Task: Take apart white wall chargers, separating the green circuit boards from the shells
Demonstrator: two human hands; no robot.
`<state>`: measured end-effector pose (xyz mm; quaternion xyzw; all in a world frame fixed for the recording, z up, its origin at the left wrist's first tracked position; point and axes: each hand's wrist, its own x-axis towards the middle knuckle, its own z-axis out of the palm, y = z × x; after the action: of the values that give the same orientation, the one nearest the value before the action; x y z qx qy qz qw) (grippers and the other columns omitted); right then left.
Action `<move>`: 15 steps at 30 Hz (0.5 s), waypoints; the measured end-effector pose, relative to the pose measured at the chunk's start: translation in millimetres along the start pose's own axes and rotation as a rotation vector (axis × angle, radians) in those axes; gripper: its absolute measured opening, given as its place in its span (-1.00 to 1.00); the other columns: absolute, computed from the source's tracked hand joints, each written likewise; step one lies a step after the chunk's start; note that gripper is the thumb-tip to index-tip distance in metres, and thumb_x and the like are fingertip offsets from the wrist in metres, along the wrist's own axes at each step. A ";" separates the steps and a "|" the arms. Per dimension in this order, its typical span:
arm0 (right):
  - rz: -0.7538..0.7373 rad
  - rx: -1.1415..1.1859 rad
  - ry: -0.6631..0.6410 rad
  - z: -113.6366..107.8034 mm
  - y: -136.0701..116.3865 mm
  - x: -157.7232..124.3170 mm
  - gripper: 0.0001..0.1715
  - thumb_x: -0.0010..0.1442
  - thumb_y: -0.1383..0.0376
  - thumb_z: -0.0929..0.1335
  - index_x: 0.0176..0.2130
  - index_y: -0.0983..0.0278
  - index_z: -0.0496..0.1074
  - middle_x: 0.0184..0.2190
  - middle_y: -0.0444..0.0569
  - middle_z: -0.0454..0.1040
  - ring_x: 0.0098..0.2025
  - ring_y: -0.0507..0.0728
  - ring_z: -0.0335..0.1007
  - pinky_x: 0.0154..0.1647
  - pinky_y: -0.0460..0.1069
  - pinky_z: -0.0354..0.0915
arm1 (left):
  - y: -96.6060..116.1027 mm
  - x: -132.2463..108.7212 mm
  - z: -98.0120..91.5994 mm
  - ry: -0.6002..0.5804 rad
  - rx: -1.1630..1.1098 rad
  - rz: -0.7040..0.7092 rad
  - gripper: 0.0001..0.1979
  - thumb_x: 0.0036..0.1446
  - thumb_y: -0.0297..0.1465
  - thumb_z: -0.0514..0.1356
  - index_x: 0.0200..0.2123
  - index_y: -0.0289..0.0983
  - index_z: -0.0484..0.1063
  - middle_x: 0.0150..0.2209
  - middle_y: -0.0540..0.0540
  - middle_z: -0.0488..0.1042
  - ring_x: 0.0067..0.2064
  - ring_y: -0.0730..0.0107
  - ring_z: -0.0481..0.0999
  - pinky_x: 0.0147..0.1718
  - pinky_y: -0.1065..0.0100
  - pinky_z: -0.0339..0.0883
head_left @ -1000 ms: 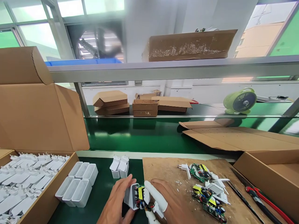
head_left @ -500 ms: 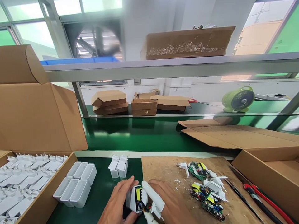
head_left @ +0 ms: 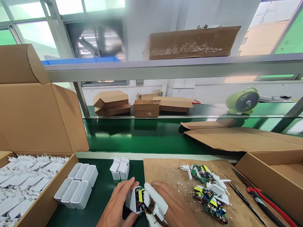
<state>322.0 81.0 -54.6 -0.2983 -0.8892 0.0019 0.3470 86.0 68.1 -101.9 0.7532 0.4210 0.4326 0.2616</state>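
At the bottom centre, my left hand (head_left: pixel 115 205) grips a white plastic adapter housing (head_left: pixel 131 201) between thumb and fingers. A circuit board (head_left: pixel 140 199) with a yellow-wrapped part sits at the housing's open mouth, partly inside it. My right hand (head_left: pixel 175 206), with white covers on its index finger and thumb, pinches a white plug piece (head_left: pixel 158 212) beside the board. How the plug piece joins the board is hidden by the fingers. Two white housings with plug covers (head_left: pixel 120 168) stand just beyond my left hand.
Empty white housings (head_left: pixel 77 192) stand grouped on the left, beside a carton of white plug covers (head_left: pixel 26 179). On the wooden board (head_left: pixel 163 167) lie several circuit boards (head_left: pixel 210 205), a thin dark rod (head_left: pixel 246 201) and red-and-black-handled pliers (head_left: pixel 265 201). An open carton (head_left: pixel 272 176) borders the right.
My left hand and the housing have shifted slightly left, while the right hand stays almost in place. The circuit board remains at the housing's mouth.
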 end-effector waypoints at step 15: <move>0.068 0.033 -0.062 -8.0 -5.2 2.4 -0.12 0.10 0.49 0.28 0.38 0.22 0.17 0.06 0.14 0.50 0.07 0.32 0.43 0.05 0.17 0.49 | 2.7 -0.4 0.1 0.000 0.010 -0.027 -0.27 0.36 -0.34 0.24 0.47 0.13 0.03 0.32 -0.18 0.40 0.32 0.03 0.45 0.27 0.02 0.42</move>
<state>322.7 76.4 -45.9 -0.3223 -0.8887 0.0378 0.3239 87.1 66.4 -100.0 0.7489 0.4331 0.4267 0.2635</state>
